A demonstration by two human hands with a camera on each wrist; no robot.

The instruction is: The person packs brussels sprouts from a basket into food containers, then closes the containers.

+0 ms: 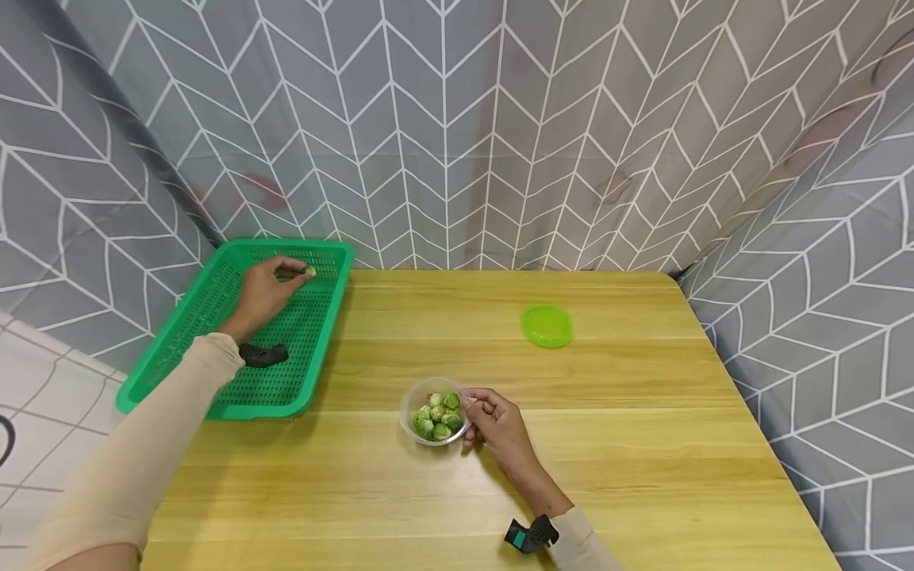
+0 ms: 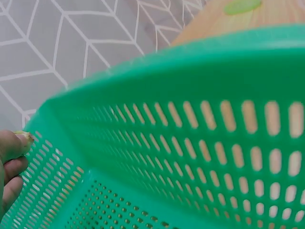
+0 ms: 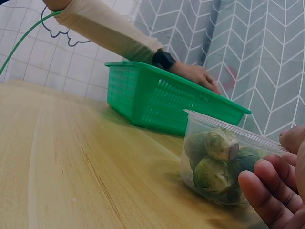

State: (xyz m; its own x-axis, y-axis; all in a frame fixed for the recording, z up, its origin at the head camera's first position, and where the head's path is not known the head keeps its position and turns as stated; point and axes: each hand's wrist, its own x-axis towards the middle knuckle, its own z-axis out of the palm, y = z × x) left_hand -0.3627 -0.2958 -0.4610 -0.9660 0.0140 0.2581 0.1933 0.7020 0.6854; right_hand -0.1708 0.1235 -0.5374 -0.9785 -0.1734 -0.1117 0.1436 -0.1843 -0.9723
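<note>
Between thumb and fingers, my left hand (image 1: 267,291) pinches a small Brussels sprout (image 1: 310,271) over the far end of the green perforated basket (image 1: 324,349). In the left wrist view only a tip of that sprout (image 2: 26,137) shows beside the fingers. My right hand (image 1: 500,428) grips the rim of a round clear plastic container (image 1: 408,426), thumb on top and fingers at its side. Several Brussels sprouts (image 1: 438,415) lie inside the container, which stands on the table. From the right wrist view, the sprouts (image 3: 213,175) show through its wall.
A bright green round lid (image 1: 547,326) lies flat on the wooden table (image 1: 614,444), behind and right of the container. Patterned grey curtains (image 1: 457,135) hang along the back and right sides. White tiles (image 1: 43,412) show at the left.
</note>
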